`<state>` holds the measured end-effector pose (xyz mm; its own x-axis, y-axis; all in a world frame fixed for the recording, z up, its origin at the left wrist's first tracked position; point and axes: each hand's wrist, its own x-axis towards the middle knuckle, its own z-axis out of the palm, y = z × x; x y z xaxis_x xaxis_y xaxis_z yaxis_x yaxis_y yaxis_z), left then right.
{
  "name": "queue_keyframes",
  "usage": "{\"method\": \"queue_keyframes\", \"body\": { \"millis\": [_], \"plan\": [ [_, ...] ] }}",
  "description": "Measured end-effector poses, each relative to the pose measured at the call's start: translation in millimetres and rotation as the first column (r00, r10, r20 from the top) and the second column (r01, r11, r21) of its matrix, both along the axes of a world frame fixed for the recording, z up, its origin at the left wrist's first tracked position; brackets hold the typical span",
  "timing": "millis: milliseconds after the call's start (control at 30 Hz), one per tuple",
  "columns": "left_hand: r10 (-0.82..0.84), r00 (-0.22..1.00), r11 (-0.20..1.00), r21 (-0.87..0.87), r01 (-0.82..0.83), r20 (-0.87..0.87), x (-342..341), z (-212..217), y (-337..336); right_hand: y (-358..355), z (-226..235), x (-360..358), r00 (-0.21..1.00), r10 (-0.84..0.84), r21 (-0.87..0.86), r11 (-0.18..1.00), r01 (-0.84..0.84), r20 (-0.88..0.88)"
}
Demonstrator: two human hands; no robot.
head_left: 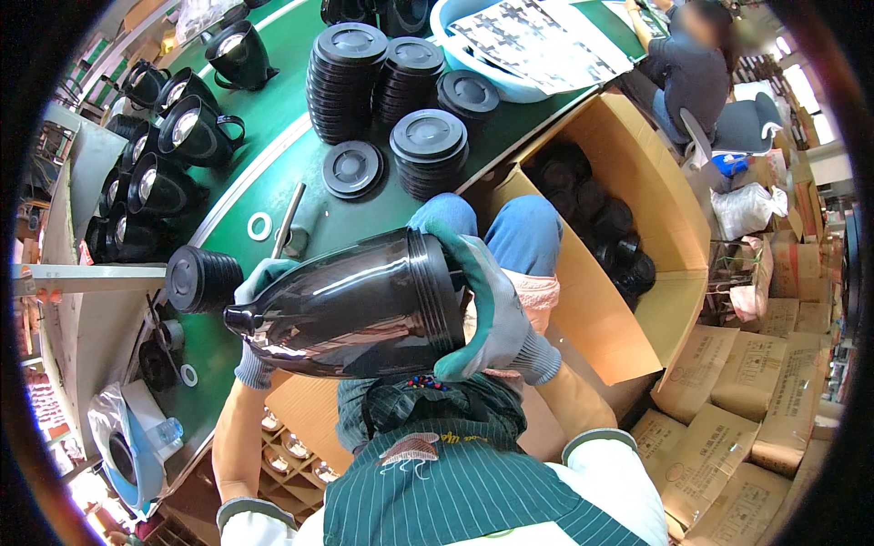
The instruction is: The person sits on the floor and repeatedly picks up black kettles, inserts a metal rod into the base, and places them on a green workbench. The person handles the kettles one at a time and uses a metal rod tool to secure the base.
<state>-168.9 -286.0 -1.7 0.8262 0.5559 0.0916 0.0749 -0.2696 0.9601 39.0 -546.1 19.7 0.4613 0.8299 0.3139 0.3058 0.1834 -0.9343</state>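
Note:
Across my lap lies a glossy black jug-shaped shell [355,305], held on its side between both gloved hands. Its narrow spout end points left, and its ribbed, threaded wide end faces right. My left hand [259,278], in a grey and green glove, wraps the narrow end, its fingers partly hidden behind the shell. Round the threaded end curls my right hand [496,314], thumb and fingers apart across the rim. Just beyond the shell, a metal rod tool [289,218] and a white ring [259,226] rest on the green table [273,164]. A stack of black ribbed lids [202,279] lies beside my left hand.
More stacked black lids [346,77] stand at the far side. Black jugs with silvery insides [191,132] line the left. An open carton [651,182] holds black parts at right, near stacked boxes [719,437]. A blue basin [446,32] and another person [692,73] are farther off.

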Motion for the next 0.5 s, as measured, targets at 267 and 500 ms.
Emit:
{"method": "queue_keyframes", "body": {
  "millis": [267,500],
  "plan": [
    [-0.386,0.908,0.772,-0.480,0.416,0.167,-66,-79,29,7,48,-1,0.916,-0.012,0.003,1.000,0.012,0.402],
    [-0.395,0.911,0.787,-0.467,0.402,0.118,-34,-61,12,8,59,-5,0.888,0.026,-0.020,1.000,-0.019,0.459]
  ]
}}
